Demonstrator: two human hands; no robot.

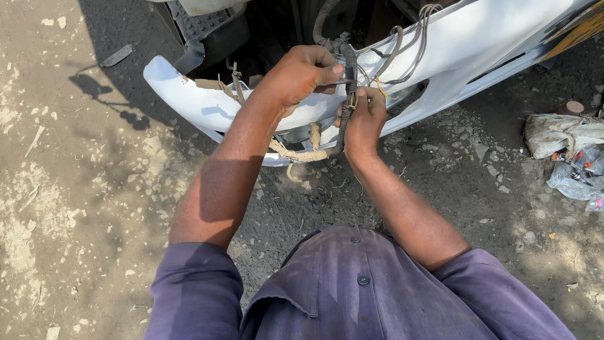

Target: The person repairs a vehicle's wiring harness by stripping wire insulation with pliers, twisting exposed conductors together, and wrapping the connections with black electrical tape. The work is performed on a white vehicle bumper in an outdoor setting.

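A white vehicle bumper (189, 97) stretches across the top of the head view, with a bundle of wires hanging from it. My left hand (301, 74) grips the top of a dark ribbed wire harness (343, 129) near its connector. Just below it, my right hand (363, 123) is closed around the same harness where yellow wires show. A tan taped cable (302, 154) loops under the bumper beneath both hands. Grey cables (412, 44) run up over the bumper to the right.
Dusty, stony ground lies all around. A crumpled cloth (557, 132) and plastic litter (576, 176) lie at the right edge. A dark metal step plate (201, 25) shows behind the bumper at top. A flat grey scrap (116, 55) lies at upper left.
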